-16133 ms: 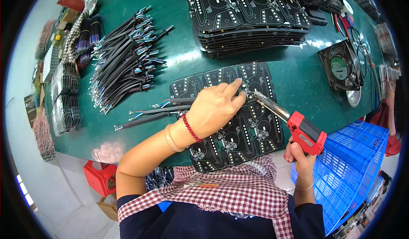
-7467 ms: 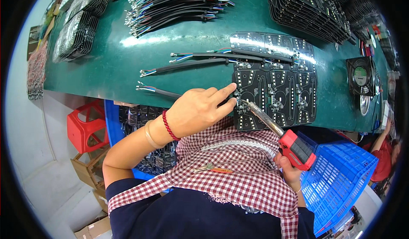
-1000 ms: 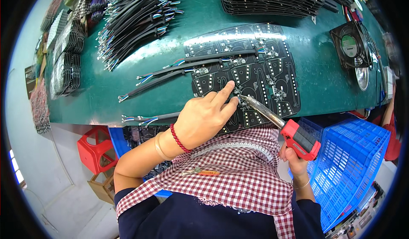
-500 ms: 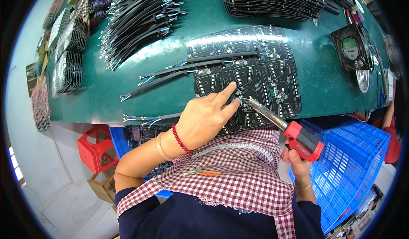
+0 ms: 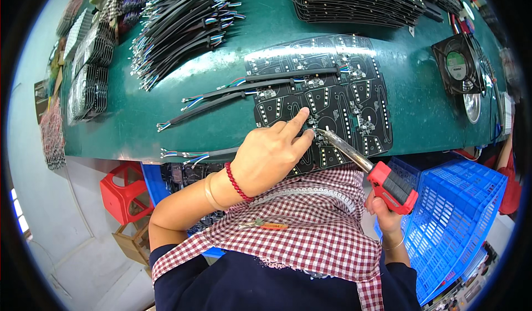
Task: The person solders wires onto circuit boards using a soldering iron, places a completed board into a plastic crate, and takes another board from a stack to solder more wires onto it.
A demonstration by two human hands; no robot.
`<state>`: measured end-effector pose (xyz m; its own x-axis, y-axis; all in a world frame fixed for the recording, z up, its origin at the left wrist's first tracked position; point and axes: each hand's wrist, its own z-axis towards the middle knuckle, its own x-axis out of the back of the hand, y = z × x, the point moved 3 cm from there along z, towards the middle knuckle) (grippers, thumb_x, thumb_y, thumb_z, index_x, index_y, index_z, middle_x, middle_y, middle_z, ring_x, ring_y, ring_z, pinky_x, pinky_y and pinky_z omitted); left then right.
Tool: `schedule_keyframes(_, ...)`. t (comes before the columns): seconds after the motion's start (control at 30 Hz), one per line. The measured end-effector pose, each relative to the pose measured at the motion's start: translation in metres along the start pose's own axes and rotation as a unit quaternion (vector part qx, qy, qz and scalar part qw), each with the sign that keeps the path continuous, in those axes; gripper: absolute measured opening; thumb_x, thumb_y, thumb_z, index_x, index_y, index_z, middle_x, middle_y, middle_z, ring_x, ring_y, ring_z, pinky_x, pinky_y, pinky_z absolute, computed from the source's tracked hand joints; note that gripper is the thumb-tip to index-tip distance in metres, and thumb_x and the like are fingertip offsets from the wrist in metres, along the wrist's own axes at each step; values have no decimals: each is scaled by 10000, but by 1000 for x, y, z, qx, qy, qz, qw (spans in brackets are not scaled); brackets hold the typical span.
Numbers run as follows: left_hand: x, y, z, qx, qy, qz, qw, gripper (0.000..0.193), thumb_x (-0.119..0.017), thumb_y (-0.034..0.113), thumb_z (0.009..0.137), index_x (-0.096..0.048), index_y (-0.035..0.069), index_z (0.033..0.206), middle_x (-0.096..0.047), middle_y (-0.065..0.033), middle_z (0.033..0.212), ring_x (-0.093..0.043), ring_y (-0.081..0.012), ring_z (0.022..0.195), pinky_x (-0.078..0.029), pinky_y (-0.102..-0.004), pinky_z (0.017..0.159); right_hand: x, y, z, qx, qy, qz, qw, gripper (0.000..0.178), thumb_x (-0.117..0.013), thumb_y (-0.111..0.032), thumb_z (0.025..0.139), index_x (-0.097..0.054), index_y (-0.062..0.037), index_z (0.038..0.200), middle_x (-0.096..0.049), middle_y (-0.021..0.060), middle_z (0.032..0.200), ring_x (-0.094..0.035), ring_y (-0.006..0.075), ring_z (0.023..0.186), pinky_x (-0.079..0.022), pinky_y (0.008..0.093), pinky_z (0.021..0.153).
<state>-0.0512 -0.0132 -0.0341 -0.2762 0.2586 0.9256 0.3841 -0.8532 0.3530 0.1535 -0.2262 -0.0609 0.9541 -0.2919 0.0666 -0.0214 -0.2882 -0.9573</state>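
Observation:
A panel of black circuit boards with rows of small pale parts lies at the table's front edge. My left hand rests on it, index finger stretched forward, fingers closed over the end of a black-sleeved cable. Its gripped end is hidden beneath the hand; coloured wire ends stick out to the left. In my right hand is a red and black soldering gun. Its tip meets the panel just beside my left fingertips. Other sleeved cables lie across the panel, their coloured wires at its connection spots.
A heap of black cables lies on the green table at the far left. Stacked panels stand at the back. A small fan sits at right, above a blue crate. A red stool is at lower left.
The soldering gun's handle has dipped slightly toward me, its tip staying beside my left fingers. My left hand has barely shifted.

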Motion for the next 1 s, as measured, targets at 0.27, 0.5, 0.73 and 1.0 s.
schedule_keyframes(0.27, -1, -1, -1, -5, 5, -1, 1000, 347, -613, 43, 701, -651, 71, 1044, -570, -182, 1275, -642, -198, 753, -531, -303, 595, 4, -4, 2, 22, 20, 64, 998, 452, -633, -325, 896, -521, 47, 1128, -496, 52, 560, -426, 109, 438, -347, 258, 429)
schedule_keyframes(0.5, 0, -1, 0, -9, 9, -6, 1000, 349, -610, 42, 700, -651, 73, 1045, -578, -184, 1263, -644, -198, 738, -532, -303, 590, 5, -2, 3, 13, 5, 39, 999, 424, -631, -309, 900, -523, 39, 1117, -497, 58, 570, -422, 111, 436, -346, 261, 432)
schedule_keyframes(0.73, 0, -1, 0, -10, 15, 2, 1000, 340, -614, 48, 701, -655, 70, 1038, -581, -182, 1262, -639, -190, 724, -522, -299, 573, 4, 5, 3, 15, 13, 8, 1000, 446, -638, -325, 897, -522, 42, 1123, -497, 50, 584, -442, 111, 466, -363, 263, 452)
schedule_keyframes(1.0, -2, 0, -2, -12, 20, 7, 1000, 346, -617, 49, 697, -651, 66, 1041, -579, -183, 1265, -624, -178, 697, -515, -293, 565, 10, 6, 0, -12, 20, -65, 998, 179, -704, -145, 762, -659, -17, 879, -619, 89, 777, -589, 207, 666, -458, 332, 614)
